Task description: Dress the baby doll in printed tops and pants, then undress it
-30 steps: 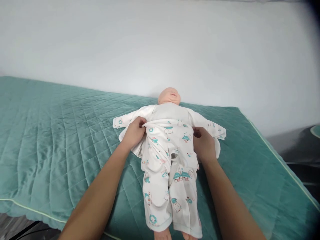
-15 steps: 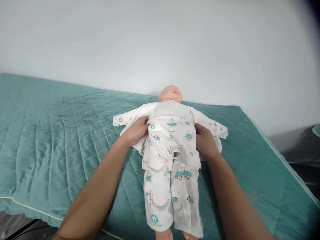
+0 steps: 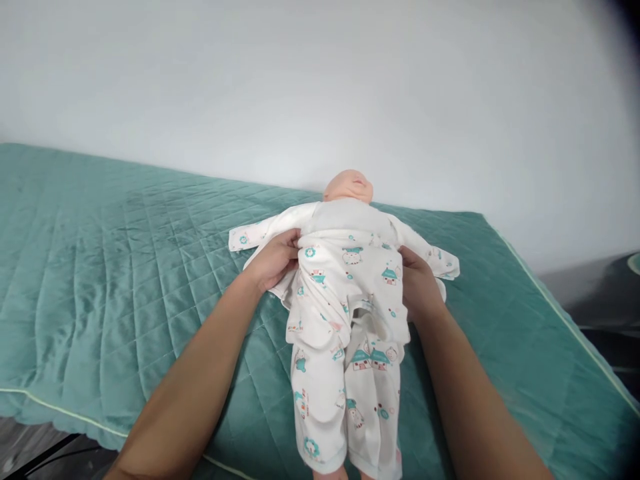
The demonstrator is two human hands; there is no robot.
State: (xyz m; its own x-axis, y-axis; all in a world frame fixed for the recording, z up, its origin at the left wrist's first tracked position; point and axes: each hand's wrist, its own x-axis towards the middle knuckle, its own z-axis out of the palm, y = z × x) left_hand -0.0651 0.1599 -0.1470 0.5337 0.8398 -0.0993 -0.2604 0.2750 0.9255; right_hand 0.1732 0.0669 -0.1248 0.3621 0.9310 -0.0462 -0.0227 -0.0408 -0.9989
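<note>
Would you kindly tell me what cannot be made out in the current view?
Head view: doll, feet partly cut off by the bottom edge.
Head view: right hand, some fingertips hidden by the trousers.
Head view: greenish item, cut off by the right edge.

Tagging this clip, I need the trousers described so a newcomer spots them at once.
On the green quilted cover lies a doll. Its white trousers have the left hand and right hand at their waist; teal house prints set them apart from the plain chest panel above.
</note>
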